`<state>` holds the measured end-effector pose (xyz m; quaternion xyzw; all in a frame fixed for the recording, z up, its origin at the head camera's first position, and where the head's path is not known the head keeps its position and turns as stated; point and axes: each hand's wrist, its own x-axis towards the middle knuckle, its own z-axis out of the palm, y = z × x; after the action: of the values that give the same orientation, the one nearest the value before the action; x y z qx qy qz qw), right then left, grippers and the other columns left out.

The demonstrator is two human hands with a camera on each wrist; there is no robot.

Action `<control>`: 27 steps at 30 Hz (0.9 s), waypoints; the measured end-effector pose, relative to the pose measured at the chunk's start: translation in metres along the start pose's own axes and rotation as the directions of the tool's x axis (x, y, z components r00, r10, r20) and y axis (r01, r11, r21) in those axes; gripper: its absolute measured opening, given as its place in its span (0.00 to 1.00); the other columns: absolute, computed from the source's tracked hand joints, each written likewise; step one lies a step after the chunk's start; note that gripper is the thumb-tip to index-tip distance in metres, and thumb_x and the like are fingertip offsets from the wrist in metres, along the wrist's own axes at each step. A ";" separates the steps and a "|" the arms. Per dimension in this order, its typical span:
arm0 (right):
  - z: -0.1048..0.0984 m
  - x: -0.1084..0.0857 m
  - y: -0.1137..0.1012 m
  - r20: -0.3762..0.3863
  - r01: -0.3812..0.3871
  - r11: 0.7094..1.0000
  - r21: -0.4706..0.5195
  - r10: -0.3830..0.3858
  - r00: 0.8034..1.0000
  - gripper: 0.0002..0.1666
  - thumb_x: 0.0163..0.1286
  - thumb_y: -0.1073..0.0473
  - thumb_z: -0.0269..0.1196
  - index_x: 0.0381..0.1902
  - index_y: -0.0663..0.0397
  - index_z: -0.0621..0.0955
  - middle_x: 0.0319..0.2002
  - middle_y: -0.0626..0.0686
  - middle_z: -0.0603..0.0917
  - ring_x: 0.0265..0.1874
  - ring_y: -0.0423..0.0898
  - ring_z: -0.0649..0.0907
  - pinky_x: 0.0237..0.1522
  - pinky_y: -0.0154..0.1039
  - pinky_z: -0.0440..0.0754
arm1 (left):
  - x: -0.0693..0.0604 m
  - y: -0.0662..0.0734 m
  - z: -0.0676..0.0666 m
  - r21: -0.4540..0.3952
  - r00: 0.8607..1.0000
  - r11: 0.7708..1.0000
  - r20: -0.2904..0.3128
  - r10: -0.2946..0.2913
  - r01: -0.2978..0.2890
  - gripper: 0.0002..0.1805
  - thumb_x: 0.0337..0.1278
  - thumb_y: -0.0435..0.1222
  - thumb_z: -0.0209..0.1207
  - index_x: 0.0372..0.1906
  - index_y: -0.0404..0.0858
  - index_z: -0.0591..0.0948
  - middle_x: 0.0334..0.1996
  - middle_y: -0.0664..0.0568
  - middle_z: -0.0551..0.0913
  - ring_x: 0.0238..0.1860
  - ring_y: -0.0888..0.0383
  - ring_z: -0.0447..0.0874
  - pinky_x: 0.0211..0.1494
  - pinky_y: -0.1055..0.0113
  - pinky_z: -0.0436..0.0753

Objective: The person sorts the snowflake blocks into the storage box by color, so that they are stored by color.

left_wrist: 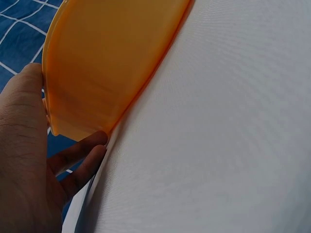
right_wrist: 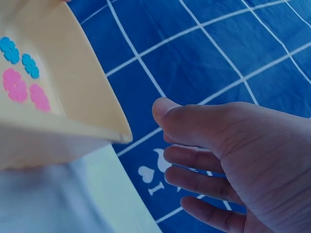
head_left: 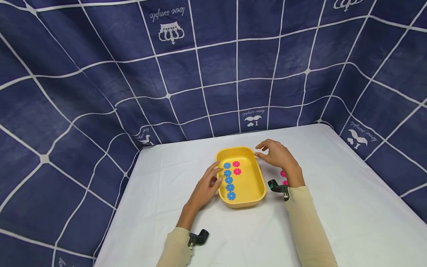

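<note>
A yellow tray (head_left: 248,181) holds a column of several blue flower-shaped pieces (head_left: 228,180) along its left side, with two pink ones (head_left: 237,171) beside the column's far end. My left hand (head_left: 203,189) grips the tray's left wall; in the left wrist view, the thumb of that hand (left_wrist: 24,150) lies at the rim of the tray (left_wrist: 112,53) and two fingertips meet its lower edge. Just off the tray's far right corner is my right hand (head_left: 278,154). The right wrist view shows a gap between this hand (right_wrist: 209,155) and the tray (right_wrist: 92,73), its fingers loosely bent around nothing.
More pink pieces (head_left: 283,173) lie on the white-covered table (head_left: 347,185) right of the tray, partly hidden by my right wrist. A blue curtain with white lines (head_left: 220,100) hangs behind the table and on both sides. Each wrist wears a black device (head_left: 200,237).
</note>
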<state>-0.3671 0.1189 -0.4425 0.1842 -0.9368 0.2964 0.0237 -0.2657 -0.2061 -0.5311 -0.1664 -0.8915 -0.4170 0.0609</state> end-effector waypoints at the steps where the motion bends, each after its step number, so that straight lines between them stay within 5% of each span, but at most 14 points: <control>1: -0.001 0.000 0.002 0.000 -0.006 1.000 0.003 0.006 1.000 0.23 0.73 0.47 0.73 0.60 0.51 0.88 0.56 0.59 0.88 0.56 0.60 0.84 0.58 0.63 0.83 | 0.000 0.000 0.000 0.002 1.000 1.000 -0.001 0.001 -0.001 0.24 0.84 0.51 0.54 0.77 0.53 0.75 0.84 0.74 0.56 0.55 0.63 0.82 0.56 0.63 0.88; 27: -0.028 -0.018 0.039 -0.030 -0.104 0.994 0.032 0.105 0.994 0.27 0.74 0.49 0.72 0.64 0.58 0.86 0.58 0.65 0.86 0.56 0.65 0.82 0.59 0.66 0.82 | 0.000 0.001 0.000 0.015 1.000 1.000 -0.003 0.013 -0.013 0.25 0.85 0.50 0.53 0.78 0.50 0.74 0.85 0.70 0.56 0.54 0.60 0.84 0.56 0.64 0.88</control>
<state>-0.3666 0.1703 -0.4436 0.1307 -0.9400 0.3144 0.0200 -0.2655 -0.2056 -0.5307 -0.1713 -0.8934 -0.4100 0.0663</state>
